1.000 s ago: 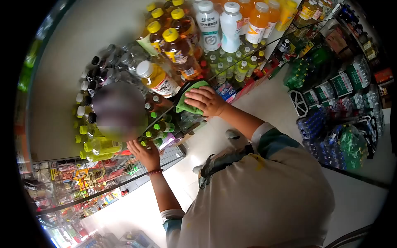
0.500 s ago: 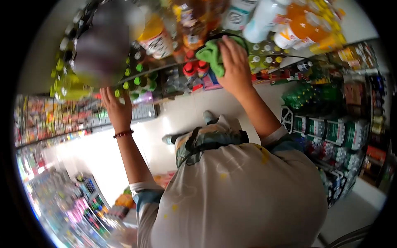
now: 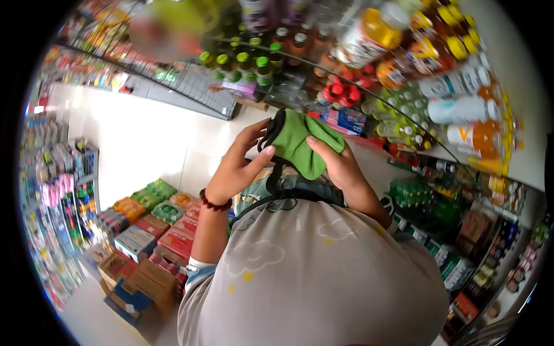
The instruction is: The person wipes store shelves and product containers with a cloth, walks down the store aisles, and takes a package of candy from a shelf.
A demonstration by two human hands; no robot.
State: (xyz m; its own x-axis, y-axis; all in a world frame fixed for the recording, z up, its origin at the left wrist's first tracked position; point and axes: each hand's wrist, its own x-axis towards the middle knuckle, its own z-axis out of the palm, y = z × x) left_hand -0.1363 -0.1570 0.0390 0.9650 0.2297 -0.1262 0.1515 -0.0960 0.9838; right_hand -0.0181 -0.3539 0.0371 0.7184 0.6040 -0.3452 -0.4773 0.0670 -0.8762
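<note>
Seeing a green fabric cloth with black edging [image 3: 297, 141] up in both hands, in front of the waist. Pinching the black-edged side with the left hand [image 3: 235, 168], between thumb and fingers. Pressing down on the opposite side with the right hand [image 3: 345, 167], thumb on top; can't tell how its fingers sit underneath, mostly hidden by fabric.

Done, as shown: gripping the cloth two-handed, apart from the bottles, bunched and partly doubled over. Not done: not spread flat, not folded square, not released on either side. Judging from the uneven creases, reading this as mid-handling, not finished.

Also noting, on the shelf up right: a clear plastic bottle of yellow drink with a white cap [image 3: 369, 37], an opaque white bottle [image 3: 461, 109], just beside a bottle of orange drink with a white label [image 3: 476, 138]. Below, near the cloth: a cluster of red-capped bottles [image 3: 343, 92]; further left, small green-capped bottles [image 3: 245, 66]. Not touching any of these with either hand. Badly smeared at top left, so probably not worth trusting for detail there.
</note>
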